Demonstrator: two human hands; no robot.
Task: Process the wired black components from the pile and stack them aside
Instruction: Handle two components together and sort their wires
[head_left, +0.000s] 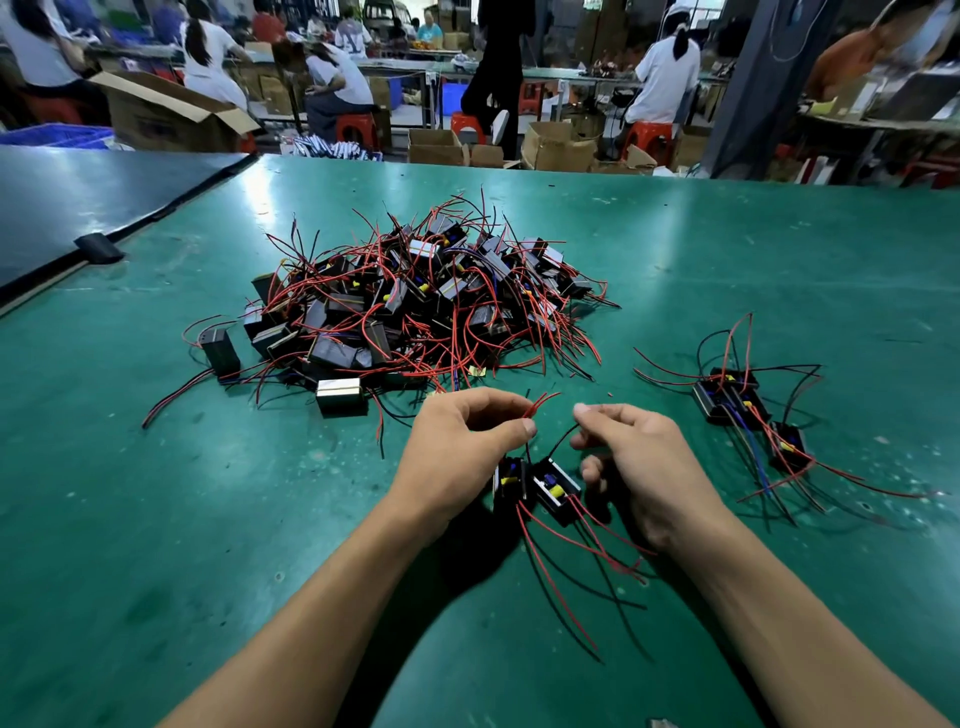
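Pinching wires (543, 401) near pile (415, 296) edge

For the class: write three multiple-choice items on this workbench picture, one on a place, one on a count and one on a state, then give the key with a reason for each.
1. Where does the small set-aside group lie relative to the big pile?
A. right of it, nearer the person
B. left of it
C. on top of it

2. How many black components lie between the left grip and the right grip?
A. one
B. two
C. five

3. What is the left grip doing?
A. lying flat on the table
B. pinching red wires
C. holding a cardboard box

Key:
1 A: the group sits to the pile's right, closer to the camera.
2 B: two units lie side by side there.
3 B: thumb and forefinger close on the red ends, while the right grip pinches a black wire.
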